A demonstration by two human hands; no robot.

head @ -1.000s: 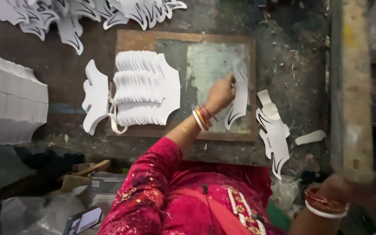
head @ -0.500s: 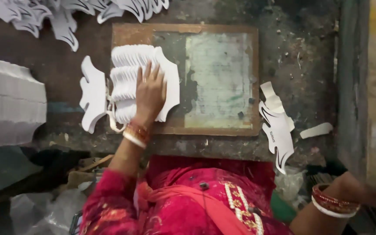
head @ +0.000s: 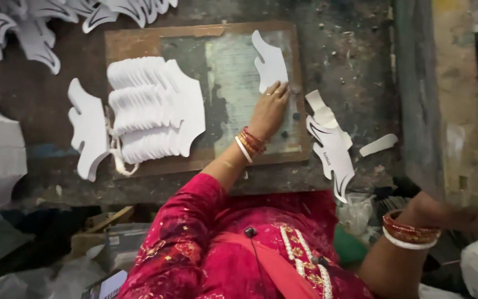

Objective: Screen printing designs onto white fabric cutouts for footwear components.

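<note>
A dark phone screen (head: 105,287) lies bottom left, tilted.

The board (head: 139,41) is lying flat on the workbench (head: 349,50), and everything is sitting around it. On the board's left part a fanned stack of cut-outs (head: 153,111) is resting, with one single cut-out (head: 88,133) lying just off the board's left edge. On its right part a lone cut-out (head: 270,62) is lying under the fingertips of the left hand (head: 269,111). Just right of the board — touching its edge — a small pile of pieces (head: 333,147) is sitting. Beyond the board's far edge, more cut-outs (head: 34,25) are lying scattered. The right hand is reaching off to the board's right — hidden there.
</note>
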